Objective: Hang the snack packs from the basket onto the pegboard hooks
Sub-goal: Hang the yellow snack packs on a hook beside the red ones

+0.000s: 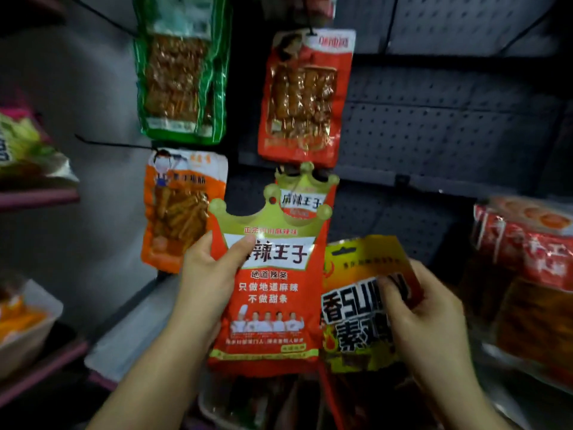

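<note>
My left hand (206, 274) grips a red snack pack with a gold crown top (273, 293) by its left edge, thumb across the front, holding it upright in front of the pegboard (434, 125). My right hand (424, 315) holds a yellow and red snack pack (356, 305) just to the right of it. A matching crown pack (305, 197) hangs on a hook right behind the held one. Higher up hang a red skewer pack (304, 97) and a green pack (181, 69); an orange pack (179, 209) hangs at lower left. The basket (214, 408) sits below my hands, mostly hidden.
A bare black hook (108, 143) sticks out at left beside the orange pack. Red packs (527, 274) are stacked on a shelf at right. Shelves at left carry bagged goods (28, 150) and a white tray (28, 330). The pegboard's right part has bare holes.
</note>
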Action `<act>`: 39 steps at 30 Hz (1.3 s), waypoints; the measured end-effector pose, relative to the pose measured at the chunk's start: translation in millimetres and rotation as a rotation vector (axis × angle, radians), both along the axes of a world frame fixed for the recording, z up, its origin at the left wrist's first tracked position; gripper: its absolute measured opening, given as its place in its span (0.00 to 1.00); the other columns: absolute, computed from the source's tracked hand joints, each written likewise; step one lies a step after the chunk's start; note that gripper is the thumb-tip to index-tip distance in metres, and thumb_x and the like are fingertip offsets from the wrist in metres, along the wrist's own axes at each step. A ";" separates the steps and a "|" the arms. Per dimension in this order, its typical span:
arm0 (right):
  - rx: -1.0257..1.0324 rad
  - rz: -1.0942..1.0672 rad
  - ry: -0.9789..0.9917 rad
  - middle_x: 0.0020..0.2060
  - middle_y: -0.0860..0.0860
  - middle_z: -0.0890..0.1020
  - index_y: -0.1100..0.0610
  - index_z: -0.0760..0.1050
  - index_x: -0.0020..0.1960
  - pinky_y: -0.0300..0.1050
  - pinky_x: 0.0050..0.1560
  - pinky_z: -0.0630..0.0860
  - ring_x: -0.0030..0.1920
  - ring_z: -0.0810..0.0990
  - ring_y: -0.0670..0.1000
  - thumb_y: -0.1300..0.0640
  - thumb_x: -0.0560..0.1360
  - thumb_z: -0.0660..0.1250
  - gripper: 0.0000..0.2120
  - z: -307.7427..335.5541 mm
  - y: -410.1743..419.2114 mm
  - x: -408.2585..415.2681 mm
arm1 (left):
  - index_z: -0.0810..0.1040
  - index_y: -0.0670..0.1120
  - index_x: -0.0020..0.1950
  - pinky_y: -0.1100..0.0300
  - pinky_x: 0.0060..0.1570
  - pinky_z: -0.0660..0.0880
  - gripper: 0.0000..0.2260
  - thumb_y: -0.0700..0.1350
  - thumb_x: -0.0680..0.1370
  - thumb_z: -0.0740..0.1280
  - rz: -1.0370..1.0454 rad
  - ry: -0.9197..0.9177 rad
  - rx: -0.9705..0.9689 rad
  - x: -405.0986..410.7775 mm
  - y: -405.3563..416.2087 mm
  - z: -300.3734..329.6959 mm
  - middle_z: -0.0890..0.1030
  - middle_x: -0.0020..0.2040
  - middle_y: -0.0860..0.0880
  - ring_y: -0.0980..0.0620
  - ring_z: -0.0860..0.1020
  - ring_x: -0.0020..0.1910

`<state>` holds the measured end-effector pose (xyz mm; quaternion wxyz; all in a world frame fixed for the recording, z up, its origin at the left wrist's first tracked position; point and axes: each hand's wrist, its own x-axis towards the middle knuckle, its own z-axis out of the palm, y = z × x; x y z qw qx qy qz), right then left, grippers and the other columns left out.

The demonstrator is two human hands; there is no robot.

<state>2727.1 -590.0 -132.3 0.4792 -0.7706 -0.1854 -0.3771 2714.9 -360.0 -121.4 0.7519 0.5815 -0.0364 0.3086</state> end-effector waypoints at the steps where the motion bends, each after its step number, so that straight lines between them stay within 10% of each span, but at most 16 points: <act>1: 0.025 -0.017 0.001 0.40 0.33 0.82 0.35 0.76 0.44 0.26 0.37 0.71 0.39 0.79 0.33 0.62 0.73 0.67 0.19 -1.6 5.0 7.5 | 0.82 0.54 0.41 0.54 0.35 0.79 0.01 0.48 0.71 0.72 -0.007 -0.008 0.017 8.6 6.6 5.1 0.86 0.39 0.46 0.45 0.84 0.36; 19: 0.112 -0.111 -0.016 0.38 0.44 0.84 0.43 0.78 0.49 0.58 0.41 0.80 0.38 0.83 0.47 0.57 0.75 0.66 0.09 3.2 52.3 43.8 | 0.82 0.56 0.39 0.61 0.30 0.78 0.04 0.48 0.73 0.71 -0.227 -0.053 0.091 59.6 32.3 30.8 0.86 0.39 0.48 0.48 0.84 0.35; 39: 0.159 -0.090 0.006 0.39 0.44 0.84 0.42 0.78 0.47 0.59 0.43 0.80 0.39 0.83 0.45 0.58 0.75 0.66 0.10 1.3 50.3 43.0 | 0.81 0.49 0.41 0.61 0.29 0.78 0.03 0.47 0.73 0.72 -0.250 -0.023 0.032 66.9 30.6 40.2 0.86 0.38 0.46 0.47 0.84 0.35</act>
